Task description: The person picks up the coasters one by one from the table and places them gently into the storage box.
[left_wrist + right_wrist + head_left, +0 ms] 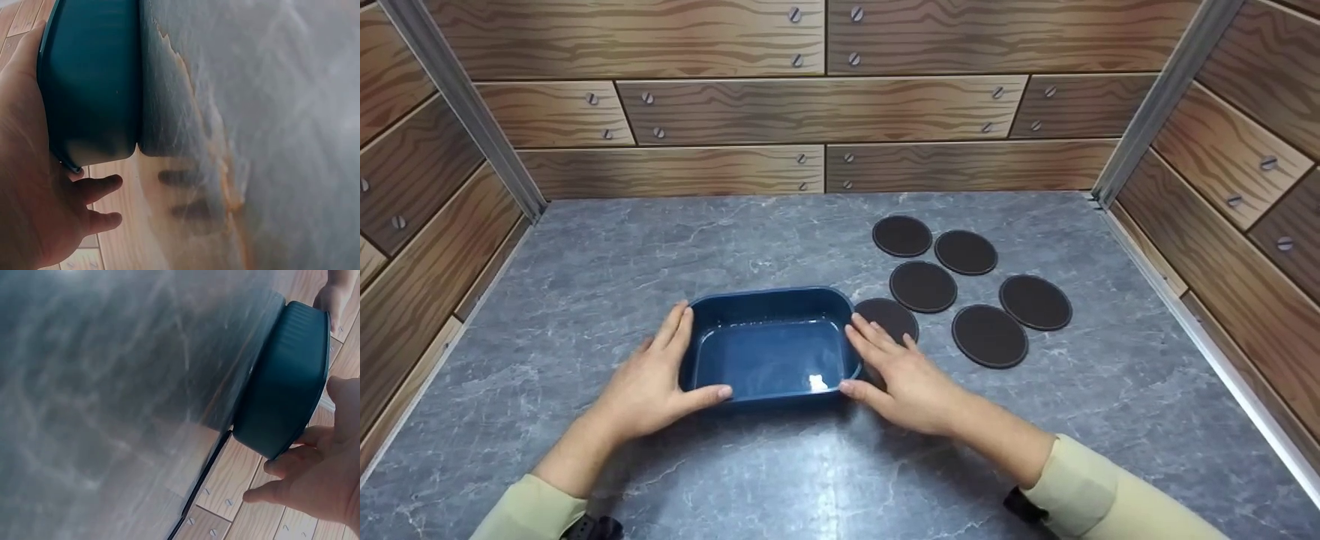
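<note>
A blue rectangular dish (772, 306) with rounded corners stands on the grey table, nothing inside it. My left hand (641, 386) touches its left end with nearly straight fingers, the thumb over the front rim. At the right end, my right hand (911, 386) rests its extended fingers on the side, thumb at the near corner. The left wrist view shows the dish wall (93, 84) beside the left hand (42, 185), two fingers free of it. In the right wrist view, fingertips of the right hand (320, 467) meet the dish (284, 377).
Several dark round discs lie flat right of the dish, among them a far one (901, 235) and a near one (989, 335). Another disc (891, 319) is partly behind the right hand. Wood-patterned panels (825, 109) enclose the table (660, 240) at the back and sides.
</note>
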Demonstrator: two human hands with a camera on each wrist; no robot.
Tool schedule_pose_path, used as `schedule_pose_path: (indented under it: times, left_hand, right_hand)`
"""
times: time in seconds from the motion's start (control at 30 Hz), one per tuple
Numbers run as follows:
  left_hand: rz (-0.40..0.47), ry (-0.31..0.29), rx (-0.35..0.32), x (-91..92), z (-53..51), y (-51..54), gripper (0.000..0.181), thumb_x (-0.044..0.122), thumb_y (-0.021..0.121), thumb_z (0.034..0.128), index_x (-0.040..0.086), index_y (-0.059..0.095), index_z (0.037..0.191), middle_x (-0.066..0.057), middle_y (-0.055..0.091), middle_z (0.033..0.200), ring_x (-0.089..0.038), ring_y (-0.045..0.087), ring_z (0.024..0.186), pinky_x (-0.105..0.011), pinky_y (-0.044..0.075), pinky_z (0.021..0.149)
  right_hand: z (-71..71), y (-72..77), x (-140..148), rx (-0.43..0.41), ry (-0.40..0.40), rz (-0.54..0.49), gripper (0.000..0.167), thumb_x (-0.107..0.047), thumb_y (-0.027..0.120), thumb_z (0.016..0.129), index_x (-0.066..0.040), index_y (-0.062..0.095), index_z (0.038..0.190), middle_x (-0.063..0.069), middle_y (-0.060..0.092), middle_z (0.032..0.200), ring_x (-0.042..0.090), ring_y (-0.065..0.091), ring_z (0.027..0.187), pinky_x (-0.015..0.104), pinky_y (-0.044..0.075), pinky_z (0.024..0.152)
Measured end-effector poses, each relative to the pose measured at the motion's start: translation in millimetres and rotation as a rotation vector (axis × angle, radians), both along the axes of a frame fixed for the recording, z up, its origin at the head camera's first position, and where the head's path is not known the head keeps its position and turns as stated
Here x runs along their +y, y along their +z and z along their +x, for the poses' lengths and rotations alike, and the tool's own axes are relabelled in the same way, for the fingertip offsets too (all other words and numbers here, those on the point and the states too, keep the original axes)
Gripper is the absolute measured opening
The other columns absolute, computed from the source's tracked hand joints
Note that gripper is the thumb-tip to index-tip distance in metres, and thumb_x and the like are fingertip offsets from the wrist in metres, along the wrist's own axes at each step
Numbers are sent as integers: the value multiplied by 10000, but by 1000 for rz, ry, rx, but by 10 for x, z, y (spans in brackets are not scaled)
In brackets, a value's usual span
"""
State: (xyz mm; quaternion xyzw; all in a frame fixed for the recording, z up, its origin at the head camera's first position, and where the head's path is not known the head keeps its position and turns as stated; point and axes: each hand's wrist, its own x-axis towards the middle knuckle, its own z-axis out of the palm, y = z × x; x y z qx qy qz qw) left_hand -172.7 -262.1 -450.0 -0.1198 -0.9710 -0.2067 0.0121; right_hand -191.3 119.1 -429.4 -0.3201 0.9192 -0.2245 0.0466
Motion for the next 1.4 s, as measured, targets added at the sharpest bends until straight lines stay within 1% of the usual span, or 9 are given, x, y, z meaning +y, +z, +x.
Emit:
schedule_pose_path:
  times: [0.13,0.27,0.5,0.6,0.73,0.83,0.93,1.2,1.4]
  left_hand:
    - [-24,-2,12,8,11,-4,1290,809,667,861,17,89,1700,-157,42,1776,-660,413,1371,-774,348,1068]
    - [-40,-6,20,-5,32,-8,1285,809,657,869,3,93,1696,-176,45,1772,-675,441,1334,-776,353,1060]
    - [-58,-8,32,-42,70,4,1274,805,650,877,-15,111,1689,-193,56,1768,-669,468,1313,-768,386,1035]
    - [-60,-6,33,-54,84,10,1270,803,650,878,-14,115,1689,-194,58,1768,-662,486,1300,-769,399,1019]
    - [-52,0,31,-66,101,19,1272,802,658,874,-9,116,1691,-193,67,1768,-642,506,1297,-760,417,1003]
    - [-46,0,31,-66,105,26,1272,802,661,872,-1,114,1694,-189,75,1768,-626,519,1296,-751,430,990]
    - [-48,-5,33,-61,105,28,1270,800,661,874,-1,114,1694,-193,75,1767,-623,527,1287,-748,440,980]
    - [-59,-26,41,-24,61,35,1266,797,658,878,-8,116,1691,-203,73,1765,-619,571,1228,-737,471,945]
    - [-70,-34,37,-6,19,57,1272,803,653,877,-10,111,1691,-209,76,1763,-603,596,1201,-725,495,908]
  right_hand:
    - [-73,78,127,-23,-22,-40,845,-613,535,1057,-154,243,1703,24,112,1764,322,210,1593,628,188,1231]
    - [-229,160,385,11,-62,-95,840,-619,568,1038,-203,260,1701,21,156,1749,338,279,1567,566,243,1230]
    - [-671,241,1077,135,-199,-233,774,-398,767,990,-97,441,1625,158,491,1601,395,504,1435,568,350,1187]
    - [-864,259,1410,116,-285,-320,736,-283,817,962,-57,494,1583,230,598,1480,442,592,1327,565,429,1125]
    - [-1077,242,1819,35,-363,-435,711,-200,830,952,-33,509,1564,272,648,1382,414,637,1254,328,529,1018]
    - [-1182,204,2080,-18,-408,-468,701,-204,820,962,-42,508,1569,256,648,1387,325,628,1247,153,496,929]
    - [-1262,136,2301,-67,-437,-477,709,-214,813,969,-36,495,1577,266,619,1425,314,581,1284,100,459,899]
    - [-1340,-88,2682,-215,-471,-396,751,-258,790,988,-5,436,1599,304,491,1553,470,427,1447,140,381,954]
    - [-1374,-197,2811,-298,-440,-342,791,-228,760,1005,13,348,1636,348,390,1603,489,357,1492,482,319,1181]
